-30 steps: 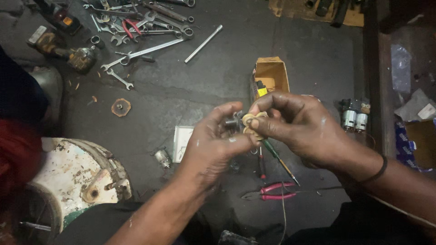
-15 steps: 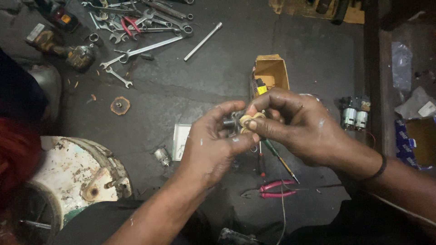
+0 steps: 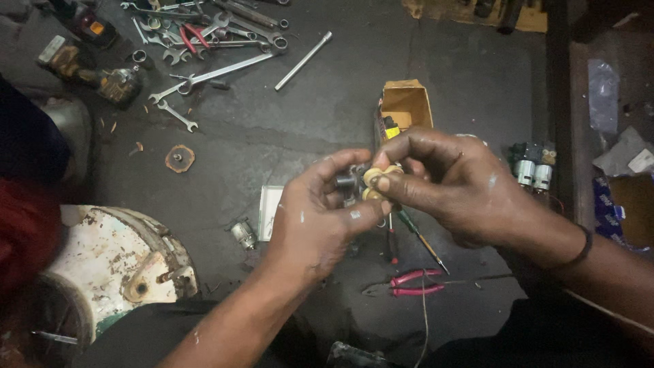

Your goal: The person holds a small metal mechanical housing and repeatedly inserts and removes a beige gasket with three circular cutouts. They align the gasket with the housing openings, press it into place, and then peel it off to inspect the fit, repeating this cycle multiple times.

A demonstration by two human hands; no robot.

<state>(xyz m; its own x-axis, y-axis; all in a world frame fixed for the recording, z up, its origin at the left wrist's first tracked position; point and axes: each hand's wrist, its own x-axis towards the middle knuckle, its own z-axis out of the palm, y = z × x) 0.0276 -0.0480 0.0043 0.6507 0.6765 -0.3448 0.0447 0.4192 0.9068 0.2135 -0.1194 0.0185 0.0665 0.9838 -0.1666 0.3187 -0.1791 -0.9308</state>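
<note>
At the middle of the frame a small dark metal part with pale cream round pieces on it (image 3: 371, 182) is held above the dark floor (image 3: 327, 116); the left hand (image 3: 320, 218) cups it from below, fingers curled around its dark end; the right hand (image 3: 453, 187) pinches the cream pieces between thumb and forefinger; what the part is cannot be told. Just above the hands lies an open yellow cardboard box (image 3: 407, 103); below them a green-handled screwdriver (image 3: 422, 238) and red-handled pliers (image 3: 409, 281); at right two small silver cylindrical motors (image 3: 533, 170). In the upper left a scatter of steel spanners (image 3: 204, 71) lies beside a long steel rod (image 3: 303, 60); at lower left a rusty white round metal housing (image 3: 116, 262).
</note>
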